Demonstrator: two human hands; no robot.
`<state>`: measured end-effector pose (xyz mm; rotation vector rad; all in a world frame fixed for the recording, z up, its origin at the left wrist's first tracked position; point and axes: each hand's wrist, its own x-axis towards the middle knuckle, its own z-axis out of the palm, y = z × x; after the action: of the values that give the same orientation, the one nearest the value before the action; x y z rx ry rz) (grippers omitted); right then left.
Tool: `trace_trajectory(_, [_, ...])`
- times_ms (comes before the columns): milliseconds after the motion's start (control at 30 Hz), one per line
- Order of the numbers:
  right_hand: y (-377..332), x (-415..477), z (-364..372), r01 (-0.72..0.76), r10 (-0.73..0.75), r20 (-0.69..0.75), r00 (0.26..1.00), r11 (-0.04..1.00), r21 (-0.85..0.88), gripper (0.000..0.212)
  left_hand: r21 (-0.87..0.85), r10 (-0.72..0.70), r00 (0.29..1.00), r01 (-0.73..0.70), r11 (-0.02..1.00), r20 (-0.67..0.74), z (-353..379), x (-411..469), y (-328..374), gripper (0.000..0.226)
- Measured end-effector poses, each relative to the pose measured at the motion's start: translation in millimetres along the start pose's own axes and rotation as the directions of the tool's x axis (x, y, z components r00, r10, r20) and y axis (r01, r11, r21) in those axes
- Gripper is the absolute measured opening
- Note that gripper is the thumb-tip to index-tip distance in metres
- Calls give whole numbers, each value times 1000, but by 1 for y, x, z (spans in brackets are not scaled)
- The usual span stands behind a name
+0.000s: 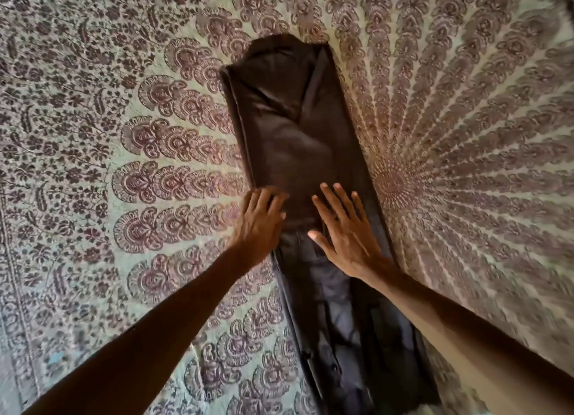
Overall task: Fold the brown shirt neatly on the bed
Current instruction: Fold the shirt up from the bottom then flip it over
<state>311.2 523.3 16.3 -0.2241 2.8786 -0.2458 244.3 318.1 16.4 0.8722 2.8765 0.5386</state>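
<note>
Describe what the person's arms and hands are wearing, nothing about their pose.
Both arms are bare as far as the picture shows, with no sleeves in view. The left hand and right hand have no gloves, and no rings, watch or bracelets are visible.

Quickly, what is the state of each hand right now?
Left hand: open, palm down at the left edge of the brown shirt, gripping nothing.
Right hand: open, fingers spread, flat on the shirt.
</note>
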Motion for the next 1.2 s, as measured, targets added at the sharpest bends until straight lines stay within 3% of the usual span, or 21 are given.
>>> trace_trajectory(100, [3,-76,11,-9,9,3,1000,1000,-10,58,-19,125,989,-123,992,83,17,-66,35,29])
trace_trajectory(233, [14,-160,27,105,-104,36,994,994,-14,46,41,306,933,-319,947,190,33,-140,67,44])
trace_trajectory(300, [23,-194,32,182,-181,107,978,983,-3,62,40,339,911,-357,933,234,34,-170,81,47])
trace_trajectory(367, [35,-216,32,265,-255,196,947,964,-26,79,58,326,897,-359,932,299,33,-192,90,53])
trace_trajectory(500, [67,-239,28,414,-369,285,885,903,-117,70,85,262,864,-327,941,430,45,-221,106,68])
trace_trajectory(600, [88,-251,25,479,-418,306,855,864,-156,71,40,172,868,-214,976,466,52,-237,120,73])
trace_trajectory(867, [100,-258,32,619,-569,243,786,726,-302,72,56,207,925,-237,970,319,56,-258,144,73])
trace_trajectory(1033, [119,-257,41,654,-608,241,756,692,-306,66,279,358,869,-458,844,343,64,-272,124,63])
trace_trajectory(1200, [130,-249,47,687,-652,217,727,691,-225,67,276,508,810,-580,766,292,69,-266,107,41])
